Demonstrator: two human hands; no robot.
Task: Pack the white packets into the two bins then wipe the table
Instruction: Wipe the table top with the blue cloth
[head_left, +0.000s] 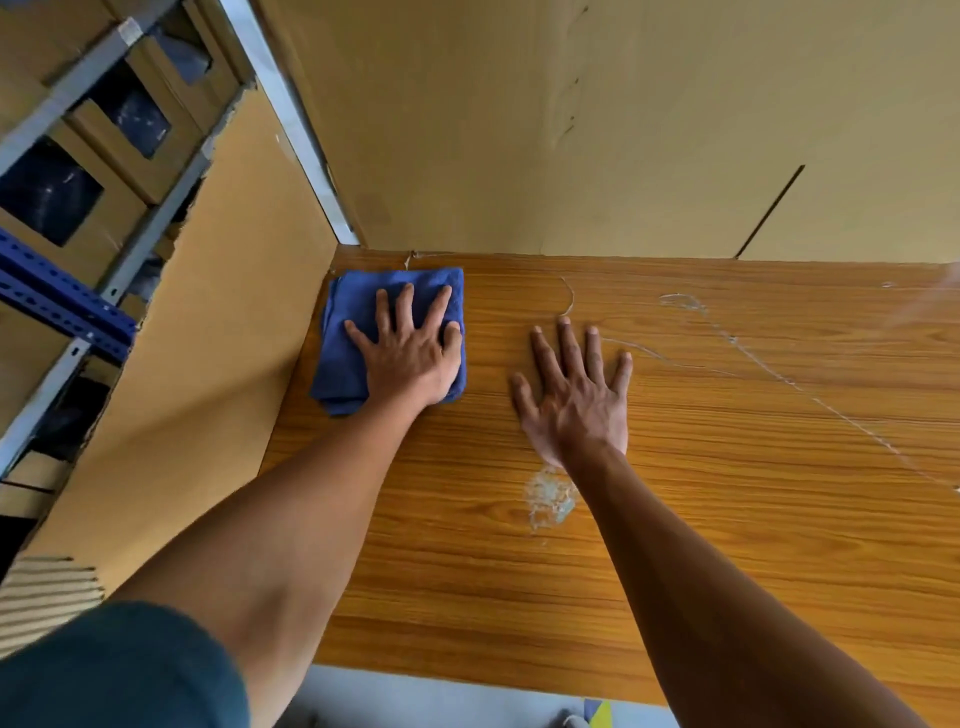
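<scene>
Scuffed wooden table (675, 519) against yellow wall (623, 130); left hand (410, 358) fingers flat on blue cloth (343, 343), right hand (576, 400) splayed, empty

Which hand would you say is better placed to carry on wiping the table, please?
Left. The left hand already presses flat on the folded blue cloth in the table's far left corner. The right hand lies flat on bare wood, beside the cloth, holding nothing.

Wood-grain bench (675, 545), folded blue cloth (353, 332) at far left corner, whitish scuffed patch (550, 496) mid-surface, pale scratch lines (779, 379) running rightward
</scene>
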